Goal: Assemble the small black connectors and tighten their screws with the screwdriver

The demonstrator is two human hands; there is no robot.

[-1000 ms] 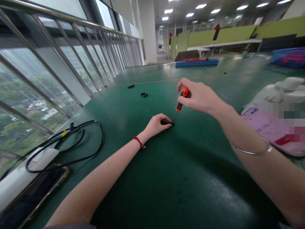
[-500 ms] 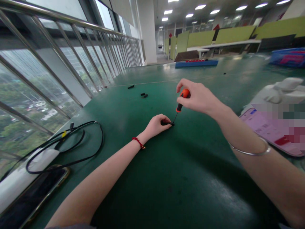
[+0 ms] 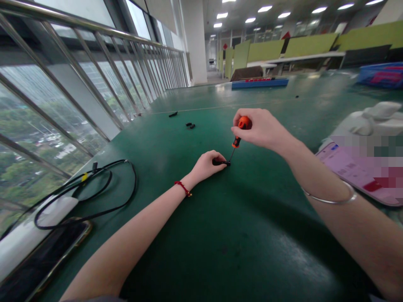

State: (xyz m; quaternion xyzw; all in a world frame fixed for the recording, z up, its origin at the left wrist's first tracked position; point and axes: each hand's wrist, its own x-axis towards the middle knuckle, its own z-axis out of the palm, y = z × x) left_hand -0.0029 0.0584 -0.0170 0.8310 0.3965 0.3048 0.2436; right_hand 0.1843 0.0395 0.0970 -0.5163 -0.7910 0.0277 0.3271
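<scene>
My left hand [image 3: 209, 162] rests on the green tabletop [image 3: 195, 235], its fingers closed around a small black elongated part [image 3: 224, 162]. What kind of part it is, I cannot make out. My right hand [image 3: 260, 128] grips a screwdriver [image 3: 244, 123] with an orange and black handle, fingers wrapped round its upper end. The thin metal shaft slants down to the left, and its tip meets the right end of the black part. Farther back on the table lie several small black pieces [image 3: 190, 125].
On the left, a black cable [image 3: 136, 180] loops beside a white power strip [image 3: 40, 216] and a dark phone [image 3: 47, 260]. A pink-screened phone [image 3: 343, 167] sits at right near a white object [image 3: 365, 121]. Behind are a blue tray [image 3: 261, 83] and a blue basket [image 3: 380, 76]. Metal railing [image 3: 119, 71] borders the left.
My right hand's fingers have curled in closer around the screwdriver handle, and the handle has turned. The left hand and the black part stay where they were.
</scene>
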